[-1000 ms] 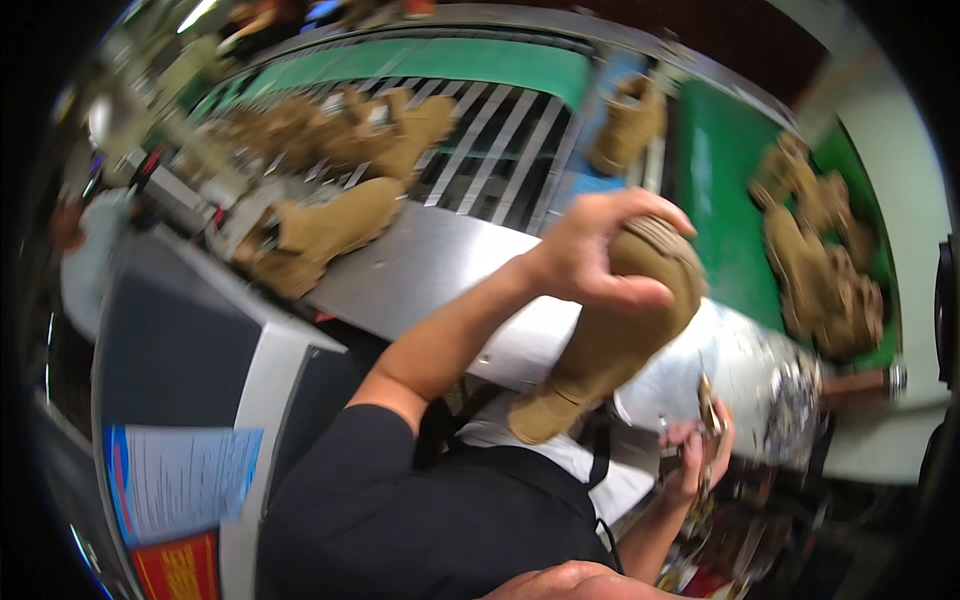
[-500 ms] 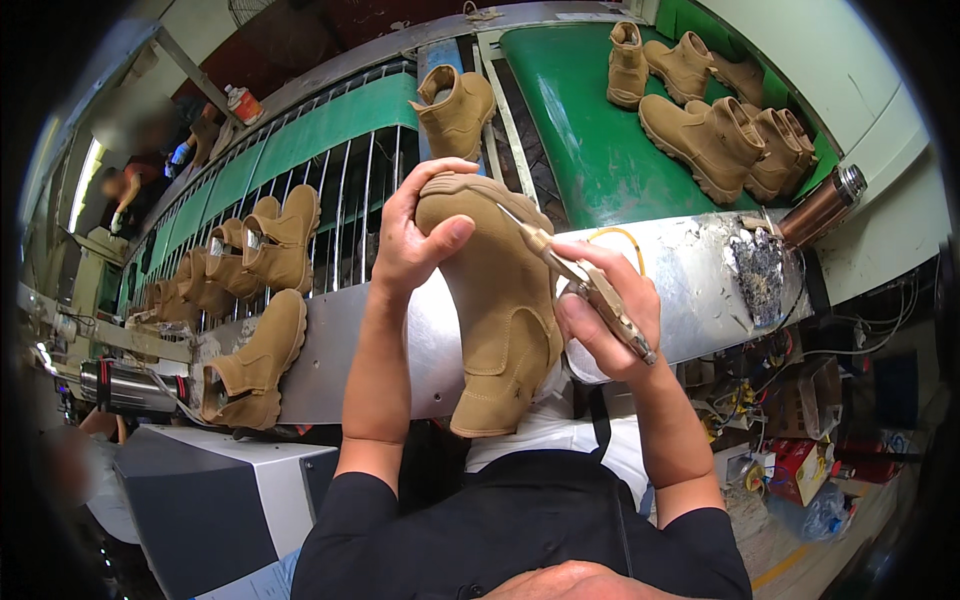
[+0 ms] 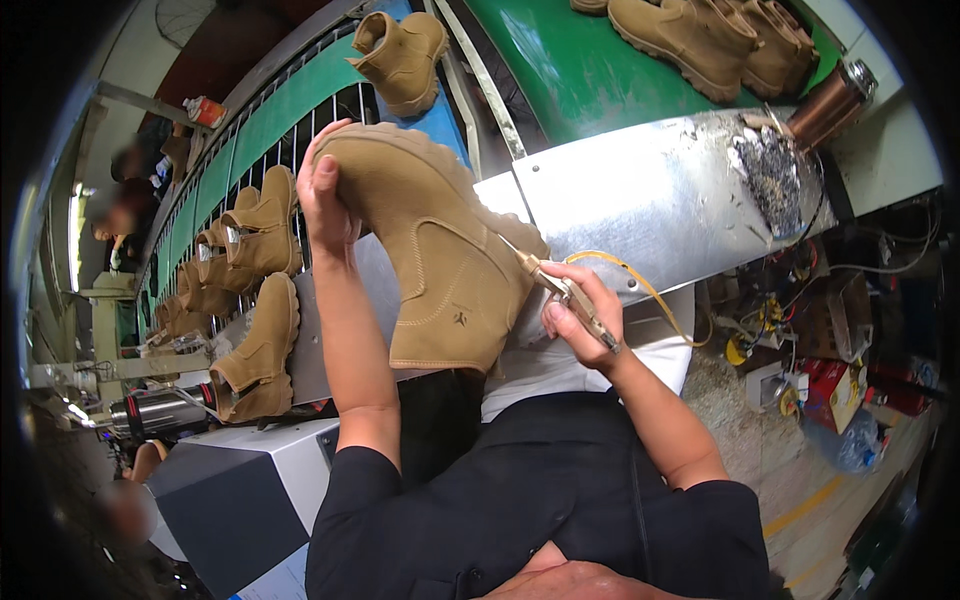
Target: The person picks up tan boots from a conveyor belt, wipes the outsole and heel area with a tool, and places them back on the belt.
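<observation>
Two hands work one tan suede boot (image 3: 430, 250) above the steel table (image 3: 650, 190) in the head view: left hand (image 3: 325, 195) clenched on its sole, toe far-left, shaft opening near. Right hand (image 3: 580, 320) grasps a pen-like tool (image 3: 560, 290), tip touching the heel seam. More boots (image 3: 250, 350) crowd left; open room lies right.

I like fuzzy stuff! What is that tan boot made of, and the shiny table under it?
The boot looks like suede or brushed leather: matte, soft tan, visible stitching. Its sole seems rubbery, being thick and ridged. The table looks like bare sheet metal, grey and reflective.
</observation>
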The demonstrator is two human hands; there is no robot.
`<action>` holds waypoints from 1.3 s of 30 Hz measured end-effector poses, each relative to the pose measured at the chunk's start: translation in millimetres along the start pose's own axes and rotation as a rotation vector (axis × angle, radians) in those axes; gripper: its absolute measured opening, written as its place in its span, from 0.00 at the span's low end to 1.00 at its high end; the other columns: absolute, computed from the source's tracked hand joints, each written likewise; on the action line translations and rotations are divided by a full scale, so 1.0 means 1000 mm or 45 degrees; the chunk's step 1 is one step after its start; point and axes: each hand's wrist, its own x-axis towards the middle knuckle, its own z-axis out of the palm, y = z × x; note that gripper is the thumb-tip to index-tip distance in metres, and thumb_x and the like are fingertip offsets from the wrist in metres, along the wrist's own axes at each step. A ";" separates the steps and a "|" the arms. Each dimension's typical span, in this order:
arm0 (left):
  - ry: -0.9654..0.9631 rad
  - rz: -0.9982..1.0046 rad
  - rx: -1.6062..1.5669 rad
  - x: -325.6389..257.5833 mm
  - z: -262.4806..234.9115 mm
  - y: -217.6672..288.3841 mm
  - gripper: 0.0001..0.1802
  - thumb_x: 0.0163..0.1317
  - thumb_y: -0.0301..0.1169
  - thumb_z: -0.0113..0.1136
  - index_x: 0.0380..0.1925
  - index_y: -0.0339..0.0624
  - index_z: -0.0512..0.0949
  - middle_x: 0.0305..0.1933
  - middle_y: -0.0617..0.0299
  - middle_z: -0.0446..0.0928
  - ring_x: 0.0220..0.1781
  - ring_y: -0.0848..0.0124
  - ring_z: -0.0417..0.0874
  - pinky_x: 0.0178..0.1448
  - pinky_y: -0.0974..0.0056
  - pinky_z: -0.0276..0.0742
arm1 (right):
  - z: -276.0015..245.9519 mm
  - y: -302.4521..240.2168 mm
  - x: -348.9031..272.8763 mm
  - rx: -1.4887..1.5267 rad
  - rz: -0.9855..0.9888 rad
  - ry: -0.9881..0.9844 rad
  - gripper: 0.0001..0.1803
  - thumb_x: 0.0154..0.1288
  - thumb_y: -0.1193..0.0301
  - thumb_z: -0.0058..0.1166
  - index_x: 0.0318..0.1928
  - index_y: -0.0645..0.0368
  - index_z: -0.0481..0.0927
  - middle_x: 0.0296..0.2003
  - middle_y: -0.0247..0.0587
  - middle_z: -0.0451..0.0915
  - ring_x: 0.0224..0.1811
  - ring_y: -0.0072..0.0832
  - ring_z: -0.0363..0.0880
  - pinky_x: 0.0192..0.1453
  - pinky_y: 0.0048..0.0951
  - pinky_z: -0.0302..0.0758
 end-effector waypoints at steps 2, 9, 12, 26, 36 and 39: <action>0.122 -0.029 0.029 -0.011 -0.016 -0.002 0.40 0.57 0.52 0.63 0.59 0.29 0.69 0.53 0.50 0.77 0.54 0.62 0.79 0.60 0.60 0.76 | -0.002 0.003 -0.004 0.118 0.058 -0.026 0.22 0.64 0.73 0.50 0.59 0.64 0.72 0.22 0.33 0.76 0.24 0.17 0.73 0.32 0.22 0.72; 0.557 -0.200 -0.050 -0.059 -0.047 -0.024 0.28 0.67 0.49 0.55 0.55 0.35 0.72 0.53 0.56 0.78 0.53 0.64 0.81 0.58 0.58 0.77 | -0.008 0.006 -0.008 0.407 0.210 0.059 0.24 0.67 0.76 0.45 0.62 0.69 0.66 0.27 0.39 0.71 0.25 0.22 0.69 0.30 0.26 0.70; 0.723 -0.400 -0.002 -0.098 -0.054 -0.018 0.26 0.71 0.50 0.51 0.53 0.37 0.74 0.52 0.56 0.80 0.51 0.65 0.82 0.57 0.59 0.78 | -0.001 0.008 -0.001 0.462 0.201 0.095 0.23 0.67 0.76 0.45 0.62 0.68 0.66 0.26 0.38 0.71 0.25 0.20 0.68 0.30 0.24 0.69; 0.681 -1.146 0.195 -0.263 0.001 0.041 0.29 0.75 0.49 0.42 0.60 0.34 0.68 0.54 0.52 0.79 0.51 0.61 0.84 0.44 0.57 0.86 | 0.029 0.028 0.025 0.142 0.129 0.135 0.20 0.68 0.73 0.49 0.59 0.62 0.70 0.20 0.31 0.72 0.20 0.15 0.69 0.26 0.21 0.67; 0.439 -1.344 -0.060 -0.256 0.067 0.040 0.37 0.74 0.56 0.34 0.65 0.33 0.63 0.59 0.43 0.74 0.52 0.49 0.83 0.46 0.60 0.88 | 0.032 0.027 0.010 0.243 0.225 0.044 0.21 0.68 0.72 0.49 0.60 0.62 0.69 0.22 0.30 0.72 0.19 0.14 0.68 0.25 0.20 0.66; 0.363 -1.378 -0.184 -0.251 0.080 0.033 0.38 0.74 0.58 0.31 0.66 0.33 0.61 0.59 0.40 0.73 0.55 0.49 0.82 0.49 0.58 0.87 | 0.028 0.022 0.001 0.286 0.329 -0.051 0.21 0.68 0.73 0.49 0.60 0.64 0.68 0.22 0.31 0.71 0.20 0.15 0.67 0.25 0.19 0.66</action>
